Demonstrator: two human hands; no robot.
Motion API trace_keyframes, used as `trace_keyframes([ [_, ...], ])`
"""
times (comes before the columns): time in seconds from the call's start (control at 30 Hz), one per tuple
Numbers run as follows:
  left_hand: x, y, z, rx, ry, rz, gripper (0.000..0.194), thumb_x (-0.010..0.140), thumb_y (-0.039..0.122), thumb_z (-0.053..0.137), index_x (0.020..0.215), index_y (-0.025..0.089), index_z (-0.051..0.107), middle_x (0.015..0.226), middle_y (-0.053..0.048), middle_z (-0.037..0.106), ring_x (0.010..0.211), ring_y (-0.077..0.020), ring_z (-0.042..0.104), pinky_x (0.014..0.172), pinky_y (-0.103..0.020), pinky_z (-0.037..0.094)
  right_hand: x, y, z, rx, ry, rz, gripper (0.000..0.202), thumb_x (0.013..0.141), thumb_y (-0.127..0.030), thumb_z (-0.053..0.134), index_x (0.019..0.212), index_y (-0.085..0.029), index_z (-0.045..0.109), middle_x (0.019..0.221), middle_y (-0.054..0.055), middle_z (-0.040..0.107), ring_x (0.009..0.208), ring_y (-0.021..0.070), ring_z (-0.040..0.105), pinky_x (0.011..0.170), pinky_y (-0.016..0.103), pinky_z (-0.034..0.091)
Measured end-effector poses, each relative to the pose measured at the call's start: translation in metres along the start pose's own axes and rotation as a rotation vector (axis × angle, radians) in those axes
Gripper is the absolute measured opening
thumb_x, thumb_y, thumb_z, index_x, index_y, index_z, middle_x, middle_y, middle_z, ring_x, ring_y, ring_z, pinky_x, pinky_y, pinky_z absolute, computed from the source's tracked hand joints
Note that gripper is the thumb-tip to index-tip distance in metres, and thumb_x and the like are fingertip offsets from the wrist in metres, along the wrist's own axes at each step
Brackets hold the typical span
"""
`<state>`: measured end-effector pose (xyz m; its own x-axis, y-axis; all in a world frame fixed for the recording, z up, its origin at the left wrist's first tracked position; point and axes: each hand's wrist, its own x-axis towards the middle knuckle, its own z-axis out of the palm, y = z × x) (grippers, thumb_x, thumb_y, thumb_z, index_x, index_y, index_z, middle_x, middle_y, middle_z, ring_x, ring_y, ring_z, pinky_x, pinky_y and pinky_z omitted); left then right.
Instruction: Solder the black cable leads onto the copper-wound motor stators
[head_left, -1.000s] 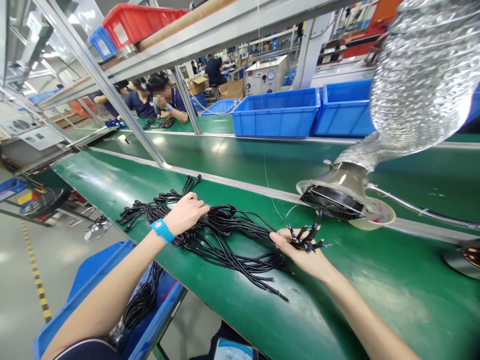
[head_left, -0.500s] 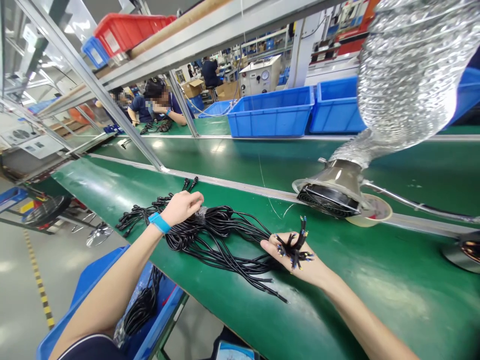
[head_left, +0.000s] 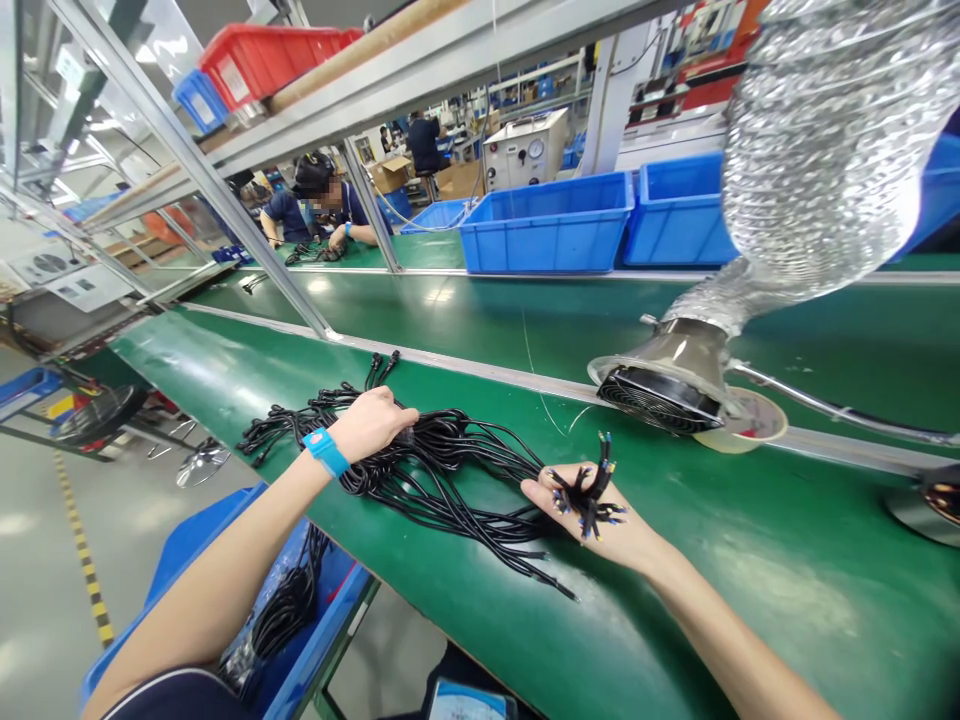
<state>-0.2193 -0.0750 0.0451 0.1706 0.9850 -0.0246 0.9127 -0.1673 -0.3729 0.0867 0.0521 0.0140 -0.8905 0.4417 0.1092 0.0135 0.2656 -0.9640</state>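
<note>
A bundle of black cables (head_left: 442,440) lies across the green bench top. My left hand (head_left: 375,425), with a blue wristband, is closed over the coiled middle of the bundle, its fingertips partly hidden. Stripped cable ends with small coloured wires (head_left: 589,500) stick up out of my right hand (head_left: 615,525), which is wrapped round them. A few loose cable ends (head_left: 551,580) lie on the bench, outside that grip. Black connectors (head_left: 382,365) show at the bundle's far end, beyond my left hand.
A fume duct with a black fan grille (head_left: 660,400) stands at the back, beside a roll of tape (head_left: 750,425). Blue bins (head_left: 547,235) line the far side. Below my left arm sits a blue crate (head_left: 180,535) holding more cables. A co-worker (head_left: 319,200) sits opposite.
My left hand has lowered slightly and closed onto the coiled middle of the bundle. My right hand keeps the cable ends in the same place. The co-worker's hand has come down.
</note>
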Motion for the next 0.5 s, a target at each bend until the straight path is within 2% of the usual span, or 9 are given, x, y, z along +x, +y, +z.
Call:
trace_keyframes([
  [0.2,0.004,0.004,-0.001,0.093,-0.038,0.079,0.022,0.093,0.011,0.040,0.084,0.018,0.059,0.052,-0.004,0.059,0.051,-0.0191,0.051,0.069,-0.035,0.038,-0.001,0.004,0.001,0.020,-0.034,-0.028,0.051,0.088,-0.050,0.052,0.056,-0.021,0.026,0.058,-0.006,0.021,0.054,0.0093,0.019,0.050,0.026,0.022],
  [0.4,0.010,0.004,0.003,0.113,-0.015,0.086,0.016,0.094,0.018,0.043,0.083,0.018,0.056,0.052,-0.002,0.058,0.050,-0.0194,0.052,0.068,-0.034,0.039,-0.002,0.016,0.004,0.082,-0.048,-0.010,0.050,0.089,-0.047,0.055,0.056,-0.021,0.028,0.058,-0.006,0.024,0.055,0.0085,0.022,0.051,0.025,0.022],
  [0.5,0.017,0.000,0.005,0.070,-0.004,0.037,0.015,0.093,0.021,0.046,0.083,0.018,0.056,0.052,-0.001,0.057,0.052,-0.0187,0.053,0.069,-0.032,0.040,-0.003,0.019,0.006,0.125,-0.074,-0.013,0.049,0.089,-0.046,0.056,0.057,-0.020,0.029,0.060,-0.005,0.025,0.057,0.0091,0.023,0.052,0.025,0.022],
])
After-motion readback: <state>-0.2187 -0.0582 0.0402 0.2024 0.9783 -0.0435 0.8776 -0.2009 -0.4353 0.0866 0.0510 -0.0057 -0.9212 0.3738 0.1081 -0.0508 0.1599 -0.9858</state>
